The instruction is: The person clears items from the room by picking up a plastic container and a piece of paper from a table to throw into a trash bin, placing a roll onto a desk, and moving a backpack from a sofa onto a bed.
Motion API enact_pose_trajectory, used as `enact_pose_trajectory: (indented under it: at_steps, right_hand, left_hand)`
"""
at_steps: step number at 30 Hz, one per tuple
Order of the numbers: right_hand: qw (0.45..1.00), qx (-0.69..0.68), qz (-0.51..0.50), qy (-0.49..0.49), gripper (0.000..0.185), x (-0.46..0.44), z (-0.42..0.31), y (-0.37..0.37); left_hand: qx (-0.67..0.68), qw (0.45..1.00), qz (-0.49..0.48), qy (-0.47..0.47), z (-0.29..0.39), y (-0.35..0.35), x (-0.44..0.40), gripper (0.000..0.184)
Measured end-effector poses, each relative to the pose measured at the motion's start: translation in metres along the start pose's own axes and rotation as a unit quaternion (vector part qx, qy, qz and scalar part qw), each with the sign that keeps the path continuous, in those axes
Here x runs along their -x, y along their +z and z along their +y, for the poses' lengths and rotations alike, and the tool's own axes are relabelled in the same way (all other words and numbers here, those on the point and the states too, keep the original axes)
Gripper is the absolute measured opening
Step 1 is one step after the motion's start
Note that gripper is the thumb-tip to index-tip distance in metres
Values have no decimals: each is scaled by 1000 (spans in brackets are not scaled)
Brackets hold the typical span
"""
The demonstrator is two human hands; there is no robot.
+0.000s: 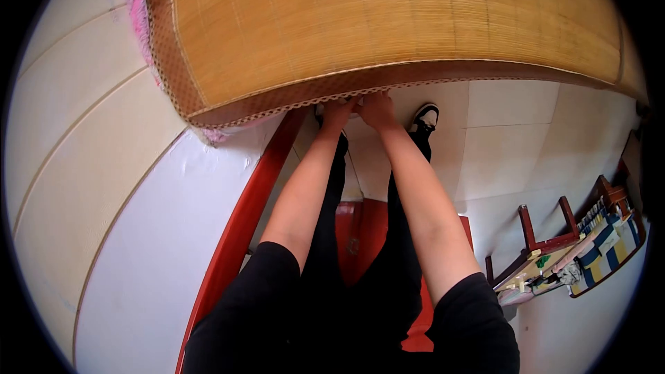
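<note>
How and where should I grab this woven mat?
Probably by the brown border along the near edge of the woven mat, coming from your side, one hand under and a thumb on top. That long edge faces you, its trim looks exposed over the floor, and its surface looks broad and flat.

Big pale floor tiles (509, 114) lie to the right of the right hand (376, 109), with dark red wooden legs (547, 241) and a blue, yellow and white striped cloth (613, 255) farther off that way, while a long red board (239, 225) and a pale wall (166, 235) are left of the left hand (336, 112).
</note>
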State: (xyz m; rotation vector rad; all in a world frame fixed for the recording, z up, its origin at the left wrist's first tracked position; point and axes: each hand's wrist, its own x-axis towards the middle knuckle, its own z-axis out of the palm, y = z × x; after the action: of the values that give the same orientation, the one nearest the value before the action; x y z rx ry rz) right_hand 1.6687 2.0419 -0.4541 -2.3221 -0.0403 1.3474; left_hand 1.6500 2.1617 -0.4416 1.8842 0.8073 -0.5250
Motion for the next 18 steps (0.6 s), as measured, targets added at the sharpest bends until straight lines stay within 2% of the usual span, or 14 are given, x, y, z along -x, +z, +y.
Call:
enact_pose_trajectory:
  at_steps: [2,3,5,6,7,11,14,15,18]
  right_hand:
    - [999,-5,18,-34,62,-18,14,12]
    - [997,-7,35,-69,62,-25,18,14]
    - [995,-65,37,-64,61,-28,14,-1]
    - [990,-120,37,-62,61,-29,13,-4]
    - [987,-98,109,-60,59,-29,10,2]
    - [969,-158,154,-111,59,-55,26,41]
    - [963,-64,180,-188,61,-63,28,46]
    - [967,-89,155,-184,62,-63,28,38]
    - [969,-134,163,-131,66,-45,12,24]
  left_hand:
    - [11,988,-123,-96,12,2,-12,73]
    - [-86,988,-118,-46,-18,12,-31,64]
    - [-149,981,-117,-37,-31,20,-48,64]
    - [-146,982,-112,-47,-31,21,-51,64]
    - [-140,983,-106,-54,-31,19,-53,64]
    - [-107,987,-92,-80,-31,6,-62,64]
    - [-97,987,-90,-89,-29,-1,-70,64]
    - [-92,987,-90,-92,-27,-2,-69,64]
    - [-78,988,-88,-98,-19,0,-66,65]
